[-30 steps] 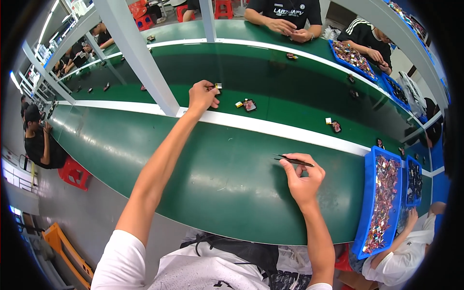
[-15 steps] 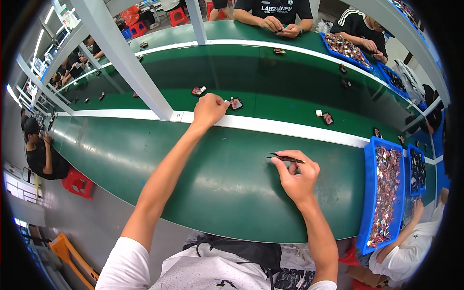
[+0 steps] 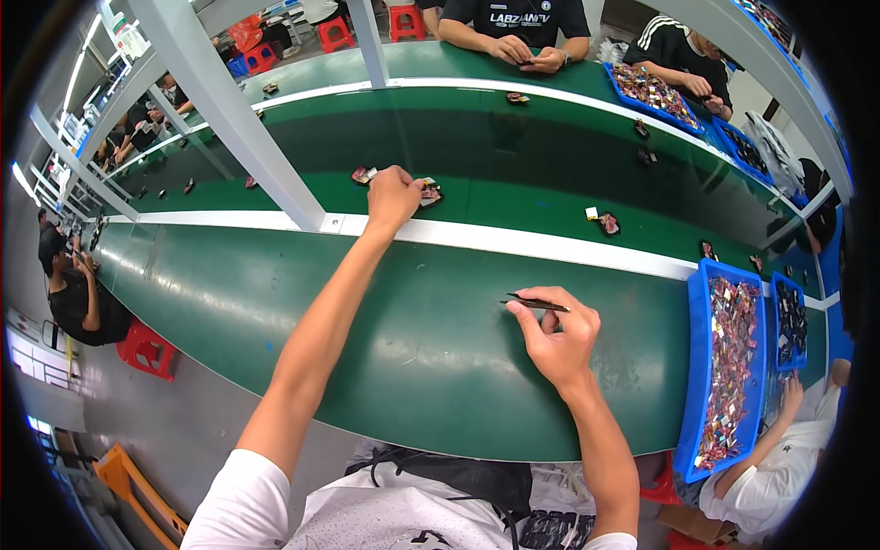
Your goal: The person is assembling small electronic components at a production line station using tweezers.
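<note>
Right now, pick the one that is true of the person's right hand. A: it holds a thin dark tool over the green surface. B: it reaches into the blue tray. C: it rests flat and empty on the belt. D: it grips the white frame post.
A: the right hand pinches a thin dark tool above the green surface, apart from the blue tray, while the left hand reaches out to the small part on the belt.

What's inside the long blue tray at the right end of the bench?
The blue tray is heaped with small shiny parts, reddish and silvery. The pile covers its floor, and its near end runs behind a neighbour's hand and sleeve.
</note>
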`<state>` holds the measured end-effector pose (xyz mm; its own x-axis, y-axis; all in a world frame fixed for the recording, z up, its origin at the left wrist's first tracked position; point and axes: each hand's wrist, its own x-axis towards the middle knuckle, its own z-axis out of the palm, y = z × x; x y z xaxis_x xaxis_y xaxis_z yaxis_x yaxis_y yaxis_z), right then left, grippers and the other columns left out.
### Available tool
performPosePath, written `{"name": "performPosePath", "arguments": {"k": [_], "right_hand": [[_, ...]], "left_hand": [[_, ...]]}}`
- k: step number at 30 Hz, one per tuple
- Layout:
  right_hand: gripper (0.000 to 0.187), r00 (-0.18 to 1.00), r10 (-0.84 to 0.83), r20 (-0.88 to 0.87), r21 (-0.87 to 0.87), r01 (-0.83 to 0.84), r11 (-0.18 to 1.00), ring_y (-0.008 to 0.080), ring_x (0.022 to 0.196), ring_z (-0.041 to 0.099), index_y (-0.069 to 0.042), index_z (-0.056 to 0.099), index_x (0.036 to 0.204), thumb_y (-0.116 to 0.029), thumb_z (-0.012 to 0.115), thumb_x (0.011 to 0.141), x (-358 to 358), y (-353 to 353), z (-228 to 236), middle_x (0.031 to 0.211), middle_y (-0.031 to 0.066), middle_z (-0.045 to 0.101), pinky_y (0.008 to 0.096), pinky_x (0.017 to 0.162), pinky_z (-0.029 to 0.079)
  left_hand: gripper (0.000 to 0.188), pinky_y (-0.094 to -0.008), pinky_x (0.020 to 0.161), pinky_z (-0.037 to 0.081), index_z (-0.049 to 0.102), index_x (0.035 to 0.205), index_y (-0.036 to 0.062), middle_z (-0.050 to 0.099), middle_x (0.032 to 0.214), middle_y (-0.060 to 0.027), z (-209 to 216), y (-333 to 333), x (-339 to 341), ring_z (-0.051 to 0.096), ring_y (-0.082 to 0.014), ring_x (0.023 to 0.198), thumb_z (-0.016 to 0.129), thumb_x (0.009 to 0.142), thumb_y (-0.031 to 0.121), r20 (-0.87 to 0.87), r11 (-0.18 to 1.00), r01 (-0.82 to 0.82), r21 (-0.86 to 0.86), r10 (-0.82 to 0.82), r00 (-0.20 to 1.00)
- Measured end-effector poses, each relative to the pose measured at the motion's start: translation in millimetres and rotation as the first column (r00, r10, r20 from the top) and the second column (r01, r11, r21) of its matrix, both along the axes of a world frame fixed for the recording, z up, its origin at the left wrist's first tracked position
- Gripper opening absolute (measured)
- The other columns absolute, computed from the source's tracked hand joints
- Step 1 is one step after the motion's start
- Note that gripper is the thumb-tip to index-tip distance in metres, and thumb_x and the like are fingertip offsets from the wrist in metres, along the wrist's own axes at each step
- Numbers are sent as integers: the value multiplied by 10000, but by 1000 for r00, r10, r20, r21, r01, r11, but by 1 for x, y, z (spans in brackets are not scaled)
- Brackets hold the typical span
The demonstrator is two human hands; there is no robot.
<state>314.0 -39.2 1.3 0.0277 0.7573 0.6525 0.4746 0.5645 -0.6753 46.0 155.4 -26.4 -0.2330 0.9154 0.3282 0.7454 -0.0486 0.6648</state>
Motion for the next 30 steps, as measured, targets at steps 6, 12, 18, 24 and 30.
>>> {"name": "performPosePath", "arguments": {"k": [6,12,18,24,30], "right_hand": [[154,1000,10,22,7,-10,1000,70,403,398,-32,733,837,-31,854,742,2,-2,0,776,41,738,250,407,317],[154,999,4,44,-17,-4,1000,69,406,396,-37,737,844,-35,854,744,-1,-1,-2,762,39,734,249,412,322],[148,1000,10,-28,-90,-13,996,49,418,394,-24,736,842,-44,853,753,2,0,-2,775,40,743,242,413,315],[129,978,-14,-207,-169,-22,985,23,480,415,20,726,851,-6,832,781,9,3,-10,812,35,733,206,461,314],[114,908,-47,-416,-335,-105,936,-14,536,423,14,697,903,27,786,832,10,4,-4,770,-8,660,179,487,301]], "left_hand": [[350,-355,519,536,645,759,-38,671,630,-149,34,-16,3,663,-239,474,779,883,261,156,958,66,-280,-23,988],[298,-256,440,435,636,749,-9,622,591,-65,36,-18,-4,594,-122,468,782,874,218,241,928,140,-346,-56,969],[219,-245,416,402,640,891,-42,676,743,-84,65,-65,9,602,-105,514,751,889,146,558,886,373,-274,-170,812],[146,-211,406,372,638,992,-40,723,829,-89,64,-144,26,559,-72,506,672,936,91,689,761,575,-300,-244,682],[114,-206,437,368,658,993,-26,716,813,-53,37,-169,41,516,-34,525,648,963,84,735,744,608,-277,-243,633]]}}
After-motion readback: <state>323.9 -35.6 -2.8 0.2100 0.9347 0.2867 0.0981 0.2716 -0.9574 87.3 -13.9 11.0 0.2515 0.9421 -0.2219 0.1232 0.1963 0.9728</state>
